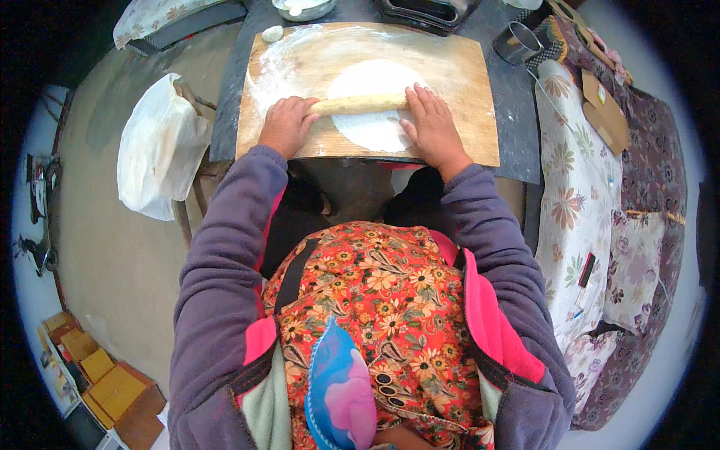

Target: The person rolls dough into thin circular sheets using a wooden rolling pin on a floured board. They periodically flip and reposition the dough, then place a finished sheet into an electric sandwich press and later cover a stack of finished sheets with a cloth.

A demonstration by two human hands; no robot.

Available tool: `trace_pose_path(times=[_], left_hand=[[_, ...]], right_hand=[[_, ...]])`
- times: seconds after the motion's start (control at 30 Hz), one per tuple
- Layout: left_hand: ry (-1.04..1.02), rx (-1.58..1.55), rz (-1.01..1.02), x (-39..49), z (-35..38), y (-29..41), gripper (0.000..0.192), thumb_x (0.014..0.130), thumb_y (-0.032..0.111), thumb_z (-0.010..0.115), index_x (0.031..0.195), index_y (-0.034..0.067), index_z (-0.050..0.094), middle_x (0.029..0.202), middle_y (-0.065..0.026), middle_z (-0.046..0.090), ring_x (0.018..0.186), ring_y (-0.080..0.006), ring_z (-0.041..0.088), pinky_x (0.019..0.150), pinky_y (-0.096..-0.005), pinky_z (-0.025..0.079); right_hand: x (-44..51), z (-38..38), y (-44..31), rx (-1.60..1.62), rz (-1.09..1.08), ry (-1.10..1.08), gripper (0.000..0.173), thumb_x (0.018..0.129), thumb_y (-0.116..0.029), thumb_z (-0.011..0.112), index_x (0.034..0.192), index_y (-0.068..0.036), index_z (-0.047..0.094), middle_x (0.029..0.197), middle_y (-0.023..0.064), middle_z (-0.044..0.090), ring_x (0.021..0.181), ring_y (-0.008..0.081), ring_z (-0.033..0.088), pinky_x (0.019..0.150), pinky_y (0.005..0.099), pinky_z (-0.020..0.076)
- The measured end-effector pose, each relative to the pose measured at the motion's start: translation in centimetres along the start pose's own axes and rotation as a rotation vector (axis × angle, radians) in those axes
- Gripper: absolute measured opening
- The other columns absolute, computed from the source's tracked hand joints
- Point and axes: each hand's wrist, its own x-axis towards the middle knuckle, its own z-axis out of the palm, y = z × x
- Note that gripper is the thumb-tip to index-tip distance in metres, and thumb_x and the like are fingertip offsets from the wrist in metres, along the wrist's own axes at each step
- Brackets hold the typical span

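Observation:
A wooden rolling pin (360, 104) lies crosswise over a thin round sheet of floured dough (374, 135). My left hand (286, 124) is wrapped around the pin's left end. On its right end rests my right hand (433, 124), with the pin between thumb and fingers; that end is hidden under the palm. Beneath the dough is a wooden board (467, 84), dusted with white flour (270, 76) mostly on its left. A small lump of dough (273, 34) sits at the board's far left corner.
The board stands on a dark table (520, 135). Behind it are a bowl (304, 10) and a black container (427, 14); a metal mug (516, 44) is at the right. A cloth-covered stool (160, 152) stands left, a patterned-covered sofa (568, 169) right.

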Motion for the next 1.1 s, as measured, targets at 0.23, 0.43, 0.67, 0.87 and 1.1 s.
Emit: trace_pose_path(times=[0.23,0.43,0.67,0.87,1.1], left_hand=[[-0.163,-0.032,-0.020,-6.3,-0.9,2.8,0.076,0.089,0.030,0.065,0.151,0.004,0.028,0.156,-0.0160,0.029,0.145,-0.0311,0.027,0.119,-0.0478,0.020],[-0.006,0.024,-0.053,-1.7,1.4,1.2,0.069,0.093,0.034,0.058,0.150,0.005,0.030,0.155,-0.0166,0.032,0.143,-0.0326,0.030,0.117,-0.0511,0.020],[-0.192,0.002,-0.038,-5.5,-0.9,1.5,0.068,0.090,0.033,0.063,0.148,0.010,0.036,0.151,-0.0134,0.037,0.141,-0.0297,0.033,0.117,-0.0508,0.021],[-0.124,0.083,-0.071,-4.5,-0.5,1.9,0.067,0.090,0.035,0.063,0.147,0.010,0.037,0.152,-0.0140,0.037,0.140,-0.0321,0.034,0.117,-0.0504,0.021],[-0.206,0.014,-0.092,-3.7,-1.5,1.7,0.053,0.089,0.029,0.066,0.135,0.009,0.050,0.136,-0.0149,0.053,0.126,-0.0328,0.049,0.105,-0.0460,0.035]], right_hand=[[-5.1,-1.9,-2.8,0.111,0.037,-0.242,0.069,0.084,-0.024,0.068,0.144,-0.004,0.039,0.147,0.0191,0.041,0.136,0.0338,0.039,0.115,0.0465,0.0271],[-0.6,1.0,-1.0,-0.057,0.062,-0.019,0.068,0.093,-0.039,0.056,0.147,-0.005,0.034,0.155,0.0182,0.030,0.144,0.0355,0.027,0.116,0.0552,0.0190],[-6.1,-1.4,-4.2,0.000,-0.007,-0.188,0.075,0.091,-0.037,0.061,0.150,-0.005,0.029,0.156,0.0160,0.030,0.144,0.0348,0.028,0.117,0.0529,0.0186],[-4.5,-0.1,-3.8,0.000,0.039,-0.127,0.074,0.090,-0.034,0.062,0.150,-0.005,0.030,0.156,0.0152,0.029,0.145,0.0337,0.026,0.117,0.0523,0.0195],[-4.6,-0.7,-4.4,0.030,0.036,-0.180,0.076,0.089,-0.035,0.063,0.150,-0.005,0.030,0.156,0.0180,0.030,0.145,0.0347,0.026,0.116,0.0537,0.0192]])
